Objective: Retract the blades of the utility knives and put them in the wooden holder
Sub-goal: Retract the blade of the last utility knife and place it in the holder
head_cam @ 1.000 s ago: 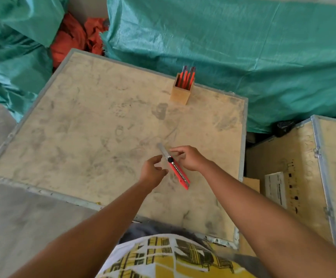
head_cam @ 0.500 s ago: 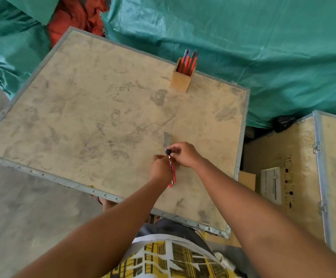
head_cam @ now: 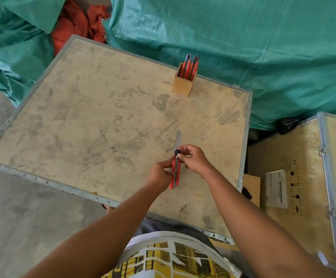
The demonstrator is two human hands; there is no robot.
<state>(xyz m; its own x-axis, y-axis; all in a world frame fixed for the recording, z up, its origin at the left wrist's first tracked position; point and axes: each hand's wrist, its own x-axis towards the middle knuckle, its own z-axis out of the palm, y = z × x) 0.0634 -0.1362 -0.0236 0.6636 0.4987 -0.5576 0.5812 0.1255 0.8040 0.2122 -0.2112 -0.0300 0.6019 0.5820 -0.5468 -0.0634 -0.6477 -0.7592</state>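
A red utility knife (head_cam: 176,173) is held above the wooden crate lid (head_cam: 102,125), its silver blade (head_cam: 178,138) sticking out and pointing away from me. My left hand (head_cam: 160,176) grips the red handle from the left side. My right hand (head_cam: 193,158) pinches the knife at its black slider knob (head_cam: 177,152). The wooden holder (head_cam: 183,83) stands upright near the lid's far edge, with several red knives (head_cam: 189,67) inside it.
Green tarpaulin (head_cam: 223,37) surrounds the crate at the back and left, with orange cloth (head_cam: 78,25) between the folds. A second wooden crate (head_cam: 295,177) with a white label stands to the right. Bare concrete floor (head_cam: 22,217) lies at the lower left.
The knife has turned from a slant to pointing straight away from me. My left hand has closed on its handle, and my right thumb and fingers now sit on the slider knob.
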